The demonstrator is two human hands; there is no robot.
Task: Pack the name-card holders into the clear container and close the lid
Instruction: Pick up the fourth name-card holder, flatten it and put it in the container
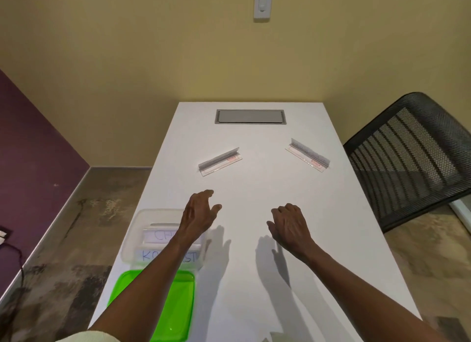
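On the white table the clear container stands at the near left edge, with two card holders already inside; its green lid lies just nearer than it, still off. Beyond the container, two more holders wait: the left holder and, further right, the right holder. The left hand and right hand hover half open and empty; I think each should pinch one holder by its long edges.
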